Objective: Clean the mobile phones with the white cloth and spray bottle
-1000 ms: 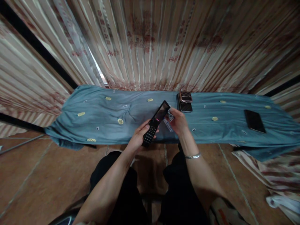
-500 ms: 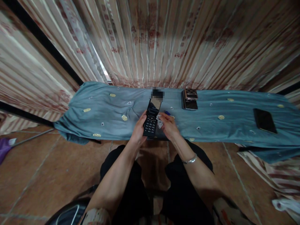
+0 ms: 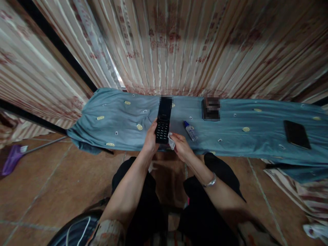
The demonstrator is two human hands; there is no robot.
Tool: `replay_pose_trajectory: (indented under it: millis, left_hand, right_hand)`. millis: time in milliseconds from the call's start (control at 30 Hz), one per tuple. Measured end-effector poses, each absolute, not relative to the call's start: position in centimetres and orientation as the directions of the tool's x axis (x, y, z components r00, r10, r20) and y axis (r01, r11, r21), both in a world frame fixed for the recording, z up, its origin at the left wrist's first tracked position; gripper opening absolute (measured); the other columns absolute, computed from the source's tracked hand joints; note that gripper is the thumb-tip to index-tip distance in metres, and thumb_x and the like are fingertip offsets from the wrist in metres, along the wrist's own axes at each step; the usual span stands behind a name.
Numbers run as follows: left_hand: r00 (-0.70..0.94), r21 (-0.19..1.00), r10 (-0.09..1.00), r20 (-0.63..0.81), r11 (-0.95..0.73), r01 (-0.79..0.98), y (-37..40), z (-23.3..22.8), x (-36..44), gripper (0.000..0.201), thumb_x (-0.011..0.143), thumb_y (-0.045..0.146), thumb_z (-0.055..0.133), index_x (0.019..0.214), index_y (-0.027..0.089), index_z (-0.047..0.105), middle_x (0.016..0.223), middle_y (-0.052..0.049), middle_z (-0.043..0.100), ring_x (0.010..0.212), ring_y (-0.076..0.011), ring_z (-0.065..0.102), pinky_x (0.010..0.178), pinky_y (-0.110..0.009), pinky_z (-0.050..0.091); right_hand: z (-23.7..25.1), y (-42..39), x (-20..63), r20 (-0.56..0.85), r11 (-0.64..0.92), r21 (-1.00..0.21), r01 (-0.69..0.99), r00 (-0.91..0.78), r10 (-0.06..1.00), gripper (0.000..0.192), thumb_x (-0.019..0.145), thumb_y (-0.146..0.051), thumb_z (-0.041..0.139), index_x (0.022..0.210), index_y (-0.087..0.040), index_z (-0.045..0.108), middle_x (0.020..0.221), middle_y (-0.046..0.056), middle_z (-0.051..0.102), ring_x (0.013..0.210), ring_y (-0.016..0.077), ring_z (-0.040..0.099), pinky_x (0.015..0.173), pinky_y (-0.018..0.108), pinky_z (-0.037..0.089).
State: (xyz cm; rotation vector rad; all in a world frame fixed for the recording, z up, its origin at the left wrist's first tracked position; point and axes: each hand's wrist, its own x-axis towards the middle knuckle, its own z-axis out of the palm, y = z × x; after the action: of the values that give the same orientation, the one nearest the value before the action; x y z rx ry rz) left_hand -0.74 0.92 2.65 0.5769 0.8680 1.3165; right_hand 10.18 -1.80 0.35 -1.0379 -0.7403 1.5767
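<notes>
An unfolded black flip phone (image 3: pixel 162 131) with a keypad rests in my left hand (image 3: pixel 151 138), whose fingers wrap its left edge. Its screen half points away from me, and the top is blurred out. My right hand (image 3: pixel 181 145) pinches a small whitish cloth (image 3: pixel 171 140) beside the phone's lower right edge. Just right of that hand, a small clear bottle with a blue cap (image 3: pixel 191 132) lies on the blue cloth cover (image 3: pixel 128 126).
A partly blurred stack of small boxes or cases (image 3: pixel 211 108) sits toward the back. Farther right lies a flat dark tablet-like object (image 3: pixel 297 134). A striped curtain (image 3: pixel 164 48) hangs behind. On the floor at left is a purple broom or dustpan (image 3: pixel 12 160).
My right hand has drawn down along the phone with the cloth, uncovering the bottle. The phone is now more upright in view, and the view has shifted slightly.
</notes>
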Motion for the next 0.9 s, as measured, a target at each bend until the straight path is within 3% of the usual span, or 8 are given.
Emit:
replay_pose_trajectory:
  millis: [100, 233, 300, 400, 500, 667, 767, 900]
  left_hand:
    - [0.033, 0.78, 0.972, -0.232, 0.206, -0.59, 0.8, 3.0, -0.9, 0.035, 0.09, 0.032, 0.053, 0.121, 0.019, 0.063, 0.1, -0.009, 0.076, 0.086, -0.0228, 0.073, 0.065, -0.029, 0.057]
    - [0.094, 0.766, 0.952, -0.293, 0.292, -0.572, 0.5, 3.5, -1.2, 0.036, 0.094, 0.032, 0.045, 0.126, 0.021, 0.06, 0.101, -0.011, 0.076, 0.063, -0.0184, 0.07, 0.038, -0.02, 0.042]
    - [0.105, 0.733, 0.94, -0.325, 0.32, -0.601, 0.5, 3.7, -1.4, 0.038, 0.094, 0.032, 0.046, 0.13, 0.022, 0.057, 0.103, -0.01, 0.076, 0.07, -0.0202, 0.073, 0.041, -0.021, 0.048]
    - [0.064, 0.67, 0.932, -0.356, 0.303, -0.678, 0.7, 3.8, -1.4, 0.042, 0.095, 0.031, 0.047, 0.135, 0.021, 0.053, 0.103, -0.01, 0.076, 0.088, -0.0235, 0.075, 0.066, -0.032, 0.061]
    - [0.051, 0.622, 0.929, -0.366, 0.284, -0.729, 0.9, 3.9, -1.4, 0.044, 0.096, 0.029, 0.045, 0.139, 0.02, 0.05, 0.102, -0.01, 0.076, 0.094, -0.0241, 0.075, 0.086, -0.043, 0.06]
    - [0.085, 0.568, 0.918, -0.388, 0.311, -0.762, 1.1, 4.1, -1.6, 0.048, 0.099, 0.021, 0.032, 0.147, 0.024, 0.04, 0.092, -0.007, 0.075, 0.093, -0.022, 0.075, 0.091, -0.047, 0.058]
    - [0.09, 0.566, 0.92, -0.381, 0.309, -0.764, 1.1, 3.8, -1.7, 0.048, 0.099, 0.021, 0.036, 0.146, 0.026, 0.04, 0.086, -0.004, 0.073, 0.087, -0.0211, 0.075, 0.09, -0.046, 0.058]
    - [0.088, 0.6, 0.929, -0.361, 0.303, -0.741, 1.2, 3.4, -1.5, 0.046, 0.095, 0.022, 0.048, 0.141, 0.027, 0.047, 0.08, -0.001, 0.072, 0.08, -0.0198, 0.074, 0.086, -0.04, 0.058]
  right_hand:
    - [0.7, -2.5, 10.1, -0.229, -0.264, -0.87, -0.416, -0.133, 0.964, 0.048, 0.054, -0.063, 0.083, 0.067, -0.02, 0.066, 0.063, -0.001, 0.068, 0.057, 0.0144, 0.062, 0.056, 0.027, 0.05]
    - [0.6, -3.2, 10.1, -0.201, -0.265, -0.891, -0.368, -0.205, 0.958, 0.046, 0.065, -0.064, 0.078, 0.073, -0.02, 0.069, 0.066, 0.001, 0.069, 0.063, 0.0171, 0.066, 0.064, 0.03, 0.053]
    - [0.3, -3.5, 10.1, -0.193, -0.267, -0.901, -0.343, -0.235, 0.953, 0.046, 0.068, -0.065, 0.075, 0.074, -0.02, 0.069, 0.065, 0.002, 0.069, 0.063, 0.0171, 0.067, 0.067, 0.031, 0.054]
    - [0.2, -4.0, 10.2, -0.177, -0.265, -0.92, -0.289, -0.296, 0.939, 0.048, 0.072, -0.066, 0.071, 0.078, -0.018, 0.071, 0.069, 0.003, 0.072, 0.064, 0.0167, 0.067, 0.068, 0.03, 0.054]
    - [0.5, -4.4, 10.6, -0.161, -0.263, -0.94, -0.218, -0.397, 0.904, 0.05, 0.077, -0.066, 0.068, 0.082, -0.016, 0.073, 0.074, 0.005, 0.074, 0.066, 0.0156, 0.067, 0.068, 0.028, 0.053]
    - [1.6, -4.6, 11.8, -0.103, -0.199, -0.976, -0.084, -0.626, 0.773, 0.047, 0.084, -0.058, 0.067, 0.097, -0.014, 0.077, 0.08, 0.005, 0.075, 0.073, 0.0143, 0.068, 0.07, 0.026, 0.053]
    - [2.1, -4.0, 12.9, -0.03, -0.08, -0.995, -0.066, -0.556, 0.831, 0.043, 0.086, -0.053, 0.067, 0.107, -0.017, 0.077, 0.088, 0.004, 0.077, 0.079, 0.0153, 0.069, 0.075, 0.028, 0.055]
    - [2.2, -2.9, 14.0, 0.085, 0.083, -0.996, -0.02, -0.293, 0.952, 0.039, 0.084, -0.05, 0.069, 0.109, -0.022, 0.077, 0.105, 0.005, 0.078, 0.096, 0.0206, 0.071, 0.09, 0.036, 0.056]
